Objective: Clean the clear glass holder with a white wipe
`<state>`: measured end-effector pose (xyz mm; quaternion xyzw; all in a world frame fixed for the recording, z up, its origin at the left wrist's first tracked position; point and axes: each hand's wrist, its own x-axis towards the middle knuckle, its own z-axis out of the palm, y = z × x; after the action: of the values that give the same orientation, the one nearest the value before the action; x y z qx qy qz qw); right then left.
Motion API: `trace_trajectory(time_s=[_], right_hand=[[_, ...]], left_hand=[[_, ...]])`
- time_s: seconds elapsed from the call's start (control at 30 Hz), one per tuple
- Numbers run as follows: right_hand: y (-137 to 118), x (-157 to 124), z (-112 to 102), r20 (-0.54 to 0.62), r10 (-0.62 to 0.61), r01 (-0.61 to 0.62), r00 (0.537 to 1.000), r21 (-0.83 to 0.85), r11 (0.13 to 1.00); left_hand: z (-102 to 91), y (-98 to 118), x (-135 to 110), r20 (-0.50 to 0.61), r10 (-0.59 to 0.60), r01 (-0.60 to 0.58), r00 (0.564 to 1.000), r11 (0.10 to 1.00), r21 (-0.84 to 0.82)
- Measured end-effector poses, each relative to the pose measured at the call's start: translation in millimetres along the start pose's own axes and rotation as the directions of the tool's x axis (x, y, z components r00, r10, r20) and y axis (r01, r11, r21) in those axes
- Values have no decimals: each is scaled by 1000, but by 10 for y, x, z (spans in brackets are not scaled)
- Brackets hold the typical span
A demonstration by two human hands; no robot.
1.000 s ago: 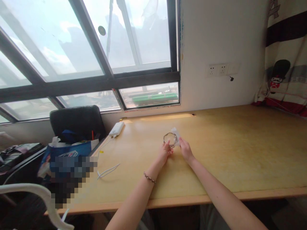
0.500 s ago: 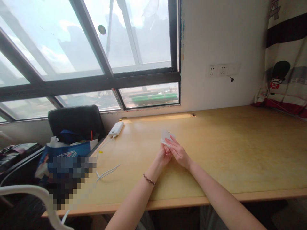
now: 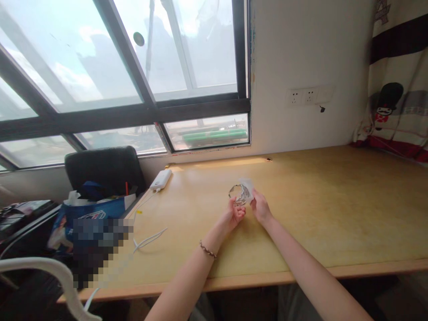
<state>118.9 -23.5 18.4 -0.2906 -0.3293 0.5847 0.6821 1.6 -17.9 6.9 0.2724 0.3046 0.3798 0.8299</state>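
- The bracelet (image 3: 237, 195) stands on edge above the surface (image 3: 334, 214), its open ring facing the camera.
- The left hand (image 3: 235, 213) has its grip pinched on the bracelet's lower rim; the right hand (image 3: 260, 207) grips a white cloth (image 3: 248, 188) against it.
- Window (image 3: 133, 67) and wall sockets (image 3: 302, 96) lie behind.

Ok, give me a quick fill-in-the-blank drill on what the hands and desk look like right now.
1. The left hand holds a ring-shaped ____ upright over the desk.
2. The right hand pinches a small white ____ against the ring.
3. The white power bank lies near the desk's far-left corner, below the ____.
4. A beaded band sits on the ____ wrist.

Missing words: bracelet; cloth; window; left
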Motion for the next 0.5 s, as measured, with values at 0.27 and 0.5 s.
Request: trace_trajectory(time_s=[0.27,0.5], right_hand=[[102,26,-80,23,281,-277,960,265,924],[51,-50,53,86,157,-169,984,150,974]], left_hand=[[20,-23,12,-166,87,-54,982,980,194],[99,-40,-22,-132,398,-350,908,892,286]])
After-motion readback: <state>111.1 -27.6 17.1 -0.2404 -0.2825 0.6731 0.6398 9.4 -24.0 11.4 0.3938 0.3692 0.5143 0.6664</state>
